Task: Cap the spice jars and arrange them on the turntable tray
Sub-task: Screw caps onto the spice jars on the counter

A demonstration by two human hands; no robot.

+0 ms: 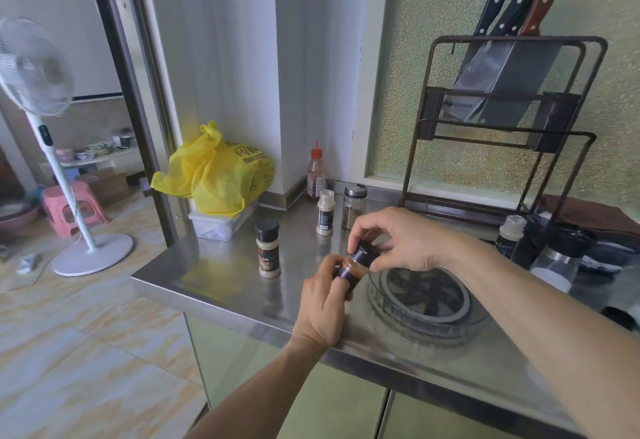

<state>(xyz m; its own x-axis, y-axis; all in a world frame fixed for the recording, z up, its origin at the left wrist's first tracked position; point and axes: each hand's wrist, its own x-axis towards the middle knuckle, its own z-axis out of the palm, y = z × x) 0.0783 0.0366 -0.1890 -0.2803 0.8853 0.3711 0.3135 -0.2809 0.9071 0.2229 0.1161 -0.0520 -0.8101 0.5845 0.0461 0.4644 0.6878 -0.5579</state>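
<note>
Currently, spice jar (351, 271) held tilted at frame centre, above steel counter (221, 279), just left of clear turntable tray (420, 303). Left hand (322, 303) clamps jar body; right hand (398, 241) pinches black cap (363, 255). Jar likely light, rigid, smooth label possibly slippery: hold at mid-body, cap at rim. Capped jar (268, 248) left of centre; uncapped jar (325, 211) above centre. Tray carries no jars yet.

yellow bag (221, 175) print, jar labels, all illegible
</note>
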